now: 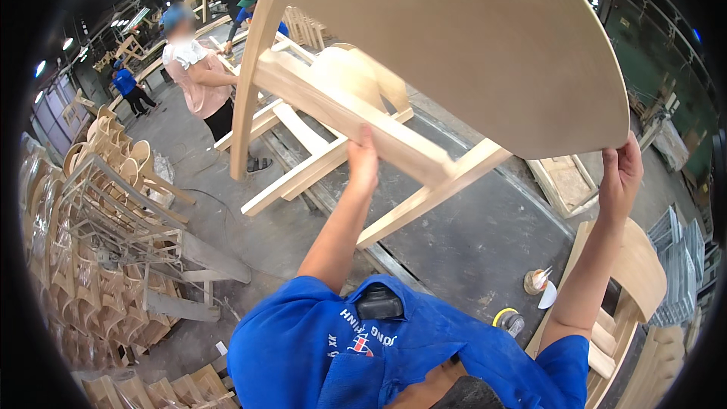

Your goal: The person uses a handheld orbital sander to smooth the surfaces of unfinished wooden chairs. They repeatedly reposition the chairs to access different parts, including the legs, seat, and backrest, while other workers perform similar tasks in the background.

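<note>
A pale wooden chair is raised and tilted in front of me. Its broad, smooth seat panel (pixel 485 53) with a curved edge fills the upper middle. My left hand (pixel 363 160) is closed round the chair's rail (pixel 326 102), thumb on the near face and the other fingers hidden behind. My right hand (pixel 622 174) pinches the lower right rim of the panel. One chair leg (pixel 252 98) points down at the left, and another (pixel 439 193) slants over the worktable. Behind the chair lie more pale wooden frame pieces (pixel 310 170) and a rounded panel (pixel 348 76).
The dark worktable (pixel 485 246) bears a yellow-rimmed round tool (pixel 508 321), a small pot with sticks (pixel 536 282) and a white half-disc (pixel 547 295). Another chair (pixel 632 273) stands right. Wrapped chair parts (pixel 83 257) and a metal frame (pixel 189 257) are left; a person (pixel 201 79) stands beyond.
</note>
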Tool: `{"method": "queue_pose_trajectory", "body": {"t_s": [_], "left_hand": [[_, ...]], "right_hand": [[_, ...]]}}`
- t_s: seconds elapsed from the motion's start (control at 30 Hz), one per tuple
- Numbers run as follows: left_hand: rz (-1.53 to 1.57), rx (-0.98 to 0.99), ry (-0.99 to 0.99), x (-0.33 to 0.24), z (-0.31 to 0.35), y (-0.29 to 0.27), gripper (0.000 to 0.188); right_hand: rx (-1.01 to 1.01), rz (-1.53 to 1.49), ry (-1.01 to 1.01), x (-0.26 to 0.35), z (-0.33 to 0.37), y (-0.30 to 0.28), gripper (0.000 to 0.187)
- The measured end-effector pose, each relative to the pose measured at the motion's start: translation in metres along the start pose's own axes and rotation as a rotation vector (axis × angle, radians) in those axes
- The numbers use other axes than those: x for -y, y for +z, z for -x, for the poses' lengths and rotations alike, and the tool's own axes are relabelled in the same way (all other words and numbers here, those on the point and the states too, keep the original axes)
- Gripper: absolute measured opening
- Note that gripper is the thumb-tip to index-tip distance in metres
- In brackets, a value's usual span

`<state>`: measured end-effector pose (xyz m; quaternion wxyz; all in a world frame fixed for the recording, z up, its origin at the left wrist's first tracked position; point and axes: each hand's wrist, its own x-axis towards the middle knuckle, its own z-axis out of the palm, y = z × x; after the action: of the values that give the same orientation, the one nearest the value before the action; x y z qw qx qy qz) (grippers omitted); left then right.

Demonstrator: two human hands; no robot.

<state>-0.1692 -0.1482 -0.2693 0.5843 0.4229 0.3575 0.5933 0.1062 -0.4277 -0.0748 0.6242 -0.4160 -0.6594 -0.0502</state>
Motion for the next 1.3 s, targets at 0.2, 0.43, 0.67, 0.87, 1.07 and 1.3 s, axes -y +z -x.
{"method": "queue_pose_trajectory", "body": {"t_s": [0.2, 0.43, 0.67, 0.87, 1.07, 1.3], "left_hand": [[0.077, -0.285, 0.148, -0.044, -0.038, -0.098, 0.049], [-0.162, -0.390, 0.043, -0.033, -0.106, -0.220, 0.047], [-0.162, -0.476, -0.166, 0.013, -0.215, -0.327, 0.046], [-0.344, -0.538, -0.252, 0.051, -0.283, -0.393, 0.050], [-0.431, -0.562, -0.334, 0.086, -0.331, -0.417, 0.053], [-0.470, -0.569, -0.347, 0.109, -0.362, -0.405, 0.054]], "right_hand": [[-0.062, -0.134, 0.168, -0.049, -0.029, 0.104, 0.019], [0.042, -0.291, 0.500, -0.156, -0.022, 0.264, 0.019], [0.217, -0.270, 0.632, -0.249, -0.063, 0.421, 0.015], [0.265, -0.200, 0.820, -0.314, -0.066, 0.517, 0.017], [0.313, -0.145, 0.904, -0.372, -0.069, 0.566, 0.019], [0.270, -0.030, 0.937, -0.421, -0.071, 0.585, 0.020]]}}
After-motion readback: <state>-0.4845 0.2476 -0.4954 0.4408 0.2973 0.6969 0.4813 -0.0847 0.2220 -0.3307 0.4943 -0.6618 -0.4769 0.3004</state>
